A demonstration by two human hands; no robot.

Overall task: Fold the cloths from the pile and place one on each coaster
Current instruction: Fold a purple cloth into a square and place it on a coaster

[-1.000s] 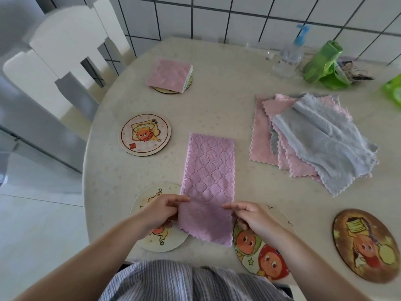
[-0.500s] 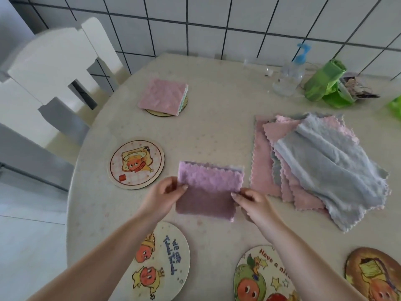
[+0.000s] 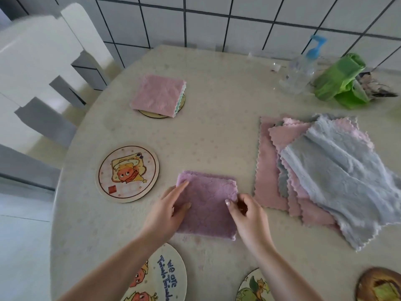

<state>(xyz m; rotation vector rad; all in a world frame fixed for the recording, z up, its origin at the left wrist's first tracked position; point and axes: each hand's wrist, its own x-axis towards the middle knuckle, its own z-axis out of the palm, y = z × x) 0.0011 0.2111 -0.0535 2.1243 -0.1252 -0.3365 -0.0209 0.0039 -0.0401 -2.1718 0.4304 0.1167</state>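
A white tiled wall (image 3: 217, 22) with dark grout backs a round, pale speckled counter (image 3: 217, 88), and a white chair (image 3: 43, 68) stands at its far left edge. Near the front middle of the counter lies a purple cloth (image 3: 208, 203), folded into a rough square. The left hand (image 3: 167, 211) rests on the cloth's left side with fingers laid out nearly straight, pressing flat and gripping nothing. The right hand (image 3: 247, 213) sits at the cloth's right edge with fingers curled; it seems to pinch that edge, though the grip itself is partly hidden by the fingers.

To the right of the folded cloth, just beside it, is the pile of cloths (image 3: 325, 170), pink and grey-blue sheets fanned loosely over one another. At the far left a folded pink cloth (image 3: 158, 95) already covers a coaster (image 3: 152, 114), only a sliver of whose rim shows. A bare cartoon coaster (image 3: 128, 173) lies left of the purple cloth, near but apart from it. Three more coasters sit along the near edge: a lettered coaster (image 3: 165, 276) under the left forearm, a green-printed coaster (image 3: 251, 287) beside the right forearm, and a brown coaster (image 3: 378, 284) at the right corner.

By the wall stand a clear pump bottle (image 3: 301, 68) with a blue top and a crumpled green bag (image 3: 340, 81) just beside it.
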